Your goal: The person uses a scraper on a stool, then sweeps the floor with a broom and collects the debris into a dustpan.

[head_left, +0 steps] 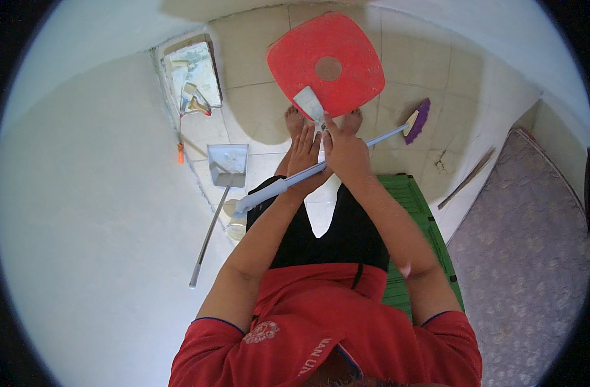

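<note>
A: Where was the scraper?

B: Blade over the near edge of the red stool, left of that edge's middle, pointing away from the wearer; couldn't tell if it touched the seat

A: Hands?

B: Right hand was curled on the scraper, forefinger along it, handle mostly hidden. Left hand was flat, fingers straight, just beside it

A: And the pole?

B: Crossed the left wrist, passed under the right hand, purple brush head toward the floor's right edge; couldn't tell which hand bore it

A: Best handling?

B: My call: it needed a firm hold on the scraper, blade kept off the left fingertips, pole steadied so neither end swung

A: Any snags further out?

B: Dustpan stood near the floor's left edge, its handle close to the pole's grip end in view, so small moves were safer. Tray at the far left corner looked well clear
</note>
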`<state>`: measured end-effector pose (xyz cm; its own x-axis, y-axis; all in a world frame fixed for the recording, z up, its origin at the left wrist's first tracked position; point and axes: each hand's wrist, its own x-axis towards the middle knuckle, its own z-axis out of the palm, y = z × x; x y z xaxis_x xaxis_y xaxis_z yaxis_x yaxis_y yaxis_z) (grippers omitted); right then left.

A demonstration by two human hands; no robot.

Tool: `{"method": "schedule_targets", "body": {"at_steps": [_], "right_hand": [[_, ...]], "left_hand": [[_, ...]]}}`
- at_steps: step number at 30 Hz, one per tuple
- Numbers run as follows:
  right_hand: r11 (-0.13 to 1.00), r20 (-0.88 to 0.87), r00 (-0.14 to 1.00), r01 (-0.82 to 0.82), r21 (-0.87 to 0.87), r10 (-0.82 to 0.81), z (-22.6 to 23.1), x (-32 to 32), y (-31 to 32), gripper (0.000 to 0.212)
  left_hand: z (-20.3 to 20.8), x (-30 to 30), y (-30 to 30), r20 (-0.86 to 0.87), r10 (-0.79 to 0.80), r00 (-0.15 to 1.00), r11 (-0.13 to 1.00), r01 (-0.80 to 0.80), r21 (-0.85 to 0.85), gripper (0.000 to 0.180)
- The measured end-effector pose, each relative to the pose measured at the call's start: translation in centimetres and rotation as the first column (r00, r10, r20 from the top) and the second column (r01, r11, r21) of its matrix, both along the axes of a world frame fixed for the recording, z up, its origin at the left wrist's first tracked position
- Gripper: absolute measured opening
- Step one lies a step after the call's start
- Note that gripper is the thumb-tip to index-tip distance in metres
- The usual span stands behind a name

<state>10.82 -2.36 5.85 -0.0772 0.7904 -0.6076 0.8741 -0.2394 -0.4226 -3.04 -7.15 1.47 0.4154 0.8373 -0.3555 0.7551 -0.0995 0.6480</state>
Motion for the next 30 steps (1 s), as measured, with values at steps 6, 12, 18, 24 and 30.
{"method": "schedule_targets", "body": {"at_steps": [6, 12, 18, 24, 30], "right_hand": [[0.993, 0.006, 0.997, 0.078, -0.092, -0.078, 0.3, 1.8, -1.1, 0.046], [0.993, -0.029, 0.994, 0.108, 0.057, -0.106, -1.3, -0.3, 1.6, 0.045], [0.972, 0.159, 0.959, 0.231, 0.052, -0.236, -0.6, 9.6, -6.5, 0.049], [0.867, -0.038, 0.879, 0.476, 0.146, -0.476, 0.3, 8.8, -7.2, 0.046], [0.613, -0.05, 0.616, 0.788, 0.059, -0.786, -3.1, 10.2, -4.3, 0.043]], "left_hand": [[0.5, 0.4, 0.9, 0.02, -0.023, 1.0, 0.998, 0.021, 0.053, 0.083], [-0.6, 1.0, 2.3, -0.083, -0.079, 0.993, 0.986, 0.09, 0.139, 0.081], [-0.3, 1.1, 1.9, -0.138, -0.092, 0.986, 0.974, 0.118, 0.192, 0.073], [-0.3, 2.3, 2.8, -0.178, -0.099, 0.979, 0.985, 0.122, 0.125, 0.073], [-0.7, 2.6, 2.1, -0.215, -0.095, 0.972, 0.988, 0.119, 0.1, 0.073]]}}
